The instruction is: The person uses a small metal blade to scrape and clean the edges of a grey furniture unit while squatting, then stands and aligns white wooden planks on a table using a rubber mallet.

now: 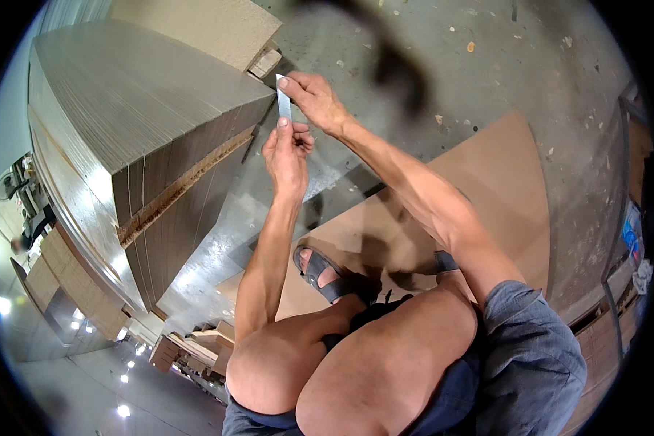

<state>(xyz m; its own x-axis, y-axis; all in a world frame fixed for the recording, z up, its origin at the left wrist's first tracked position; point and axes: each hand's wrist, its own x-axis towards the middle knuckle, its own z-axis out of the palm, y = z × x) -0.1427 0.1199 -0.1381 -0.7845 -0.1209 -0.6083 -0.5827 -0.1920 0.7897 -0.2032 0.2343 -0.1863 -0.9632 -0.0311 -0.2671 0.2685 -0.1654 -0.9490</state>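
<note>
A slim, flat, silvery cutter blade [284, 105] with a slanted pointed tip stands nearly upright between my two hands. My left hand [286, 158] pinches its lower end, thumb on the flat face and the other fingers curled behind. Higher up, my right hand [316, 100] closes thumb and fingers on the blade near its tip. Both hands are just off the corner of a tall stack of grey sheets [152, 94], and the blade appears apart from it.
Thin cords run down the stack's end, and a tan board [196, 29] lies beyond it. Beneath me a brown cardboard sheet [479, 174] covers part of the grey floor [501, 65]. My sandalled foot [318, 274] rests there. A dark blur crosses the upper middle.
</note>
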